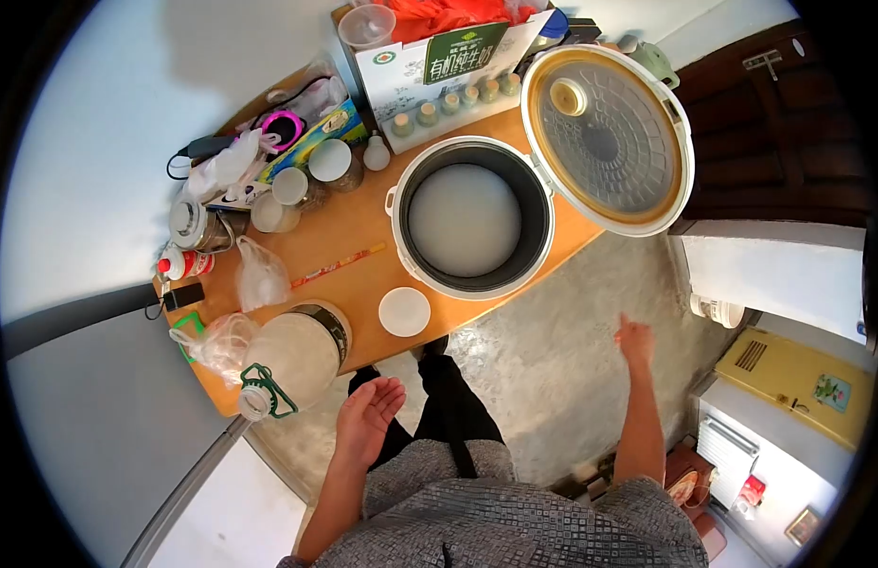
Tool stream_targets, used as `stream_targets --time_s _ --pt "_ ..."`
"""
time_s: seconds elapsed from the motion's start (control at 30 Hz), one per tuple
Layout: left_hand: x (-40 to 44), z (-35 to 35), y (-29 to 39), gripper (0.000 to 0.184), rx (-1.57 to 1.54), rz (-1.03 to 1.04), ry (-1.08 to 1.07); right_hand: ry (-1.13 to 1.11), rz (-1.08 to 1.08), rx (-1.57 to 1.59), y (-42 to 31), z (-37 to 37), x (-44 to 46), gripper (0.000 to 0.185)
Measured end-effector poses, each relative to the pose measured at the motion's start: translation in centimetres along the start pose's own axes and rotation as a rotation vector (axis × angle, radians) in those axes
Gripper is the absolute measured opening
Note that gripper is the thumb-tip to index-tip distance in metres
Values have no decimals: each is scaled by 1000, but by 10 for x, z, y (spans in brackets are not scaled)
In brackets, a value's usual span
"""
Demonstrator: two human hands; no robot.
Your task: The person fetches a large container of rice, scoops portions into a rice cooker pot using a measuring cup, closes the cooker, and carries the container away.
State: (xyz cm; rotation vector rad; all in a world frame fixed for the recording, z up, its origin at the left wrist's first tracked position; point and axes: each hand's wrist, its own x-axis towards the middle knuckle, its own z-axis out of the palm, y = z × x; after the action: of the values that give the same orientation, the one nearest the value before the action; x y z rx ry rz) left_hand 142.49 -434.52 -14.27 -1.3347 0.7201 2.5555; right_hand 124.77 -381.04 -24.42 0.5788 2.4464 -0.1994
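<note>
My left hand (pixel 371 413) is palm up in front of the table, fingers loosely extended, holding nothing. Nearest to it are a large clear plastic jug (pixel 295 355) with a green handle and a white round lid (pixel 404 312) lying flat. Over the floor on the right hovers my right hand (pixel 634 341), one finger stretched out and the others partly bent; nothing shows in it. A rice cooker (pixel 401 241) stands on the table with its lid (pixel 605 137) swung up. Cloudy whitish liquid (pixel 464 221) fills part of its dark inner pot; whatever lies beneath is hidden.
On the wooden table (pixel 358 284) are several jars (pixel 335 163), plastic bags (pixel 262 273), a red-and-yellow stick-like packet (pixel 337 266) and a red-capped bottle (pixel 185 263). A milk carton box (pixel 444 71) stands behind the cooker. A yellow cabinet (pixel 789 383) is at right.
</note>
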Motion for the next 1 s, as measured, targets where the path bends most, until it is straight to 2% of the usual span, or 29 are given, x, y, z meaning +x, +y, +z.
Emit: stream_targets --time_s 0.03,0.1,0.17,0.23,0.27,0.33,0.4,0.43,0.47,0.6,0.7,0.73,0.8,0.83,0.87,0.9,1.0 --pt "0 -1 -2 25 4 -17 -5 -144 68 37 -11 -25 14 49" --pt "0 -1 -5 24 5 -29 -8 -38 -108 469 -23 -47 29 56" --pt "-2 -2 -8 24 15 -35 -18 110 -325 1006 -68 -79 23 58" --pt "2 -8 -13 24 26 -31 -3 55 -473 1271 -120 -127 36 56" --pt "5 -12 -16 24 43 -37 0 -9 -551 1322 -146 -151 41 54" --pt "14 -23 -25 24 88 -46 42 14 -632 1301 -198 -181 29 48" --pt "22 -35 -36 24 130 -65 78 -46 -575 1504 -222 -187 48 45" --pt "26 -41 -41 24 162 -69 97 -170 -810 1480 -235 -187 41 41" --pt "30 -46 -45 24 192 -72 115 -219 -857 1475 -248 -190 41 40" --pt "37 -66 -57 25 152 -39 128 -329 -863 1443 -285 -193 46 37" --pt "36 -80 -61 27 146 -32 169 -332 -899 1305 -311 -178 32 36" --pt "34 -84 -62 26 118 -34 197 -297 -940 1228 -319 -168 23 36" --pt "27 -92 -63 26 84 -25 230 -181 -1067 1016 -342 -144 -17 23" --pt "22 -98 -62 26 88 -5 276 -40 -1169 802 -352 -131 -40 16" --pt "17 -104 -59 26 93 14 321 -85 -1174 662 -359 -117 -54 18" --pt "10 -110 -55 26 89 27 325 79 -1244 450 -371 -110 -80 22" --pt "-8 -135 -35 26 89 97 448 428 -1438 265 -386 -78 -84 27"
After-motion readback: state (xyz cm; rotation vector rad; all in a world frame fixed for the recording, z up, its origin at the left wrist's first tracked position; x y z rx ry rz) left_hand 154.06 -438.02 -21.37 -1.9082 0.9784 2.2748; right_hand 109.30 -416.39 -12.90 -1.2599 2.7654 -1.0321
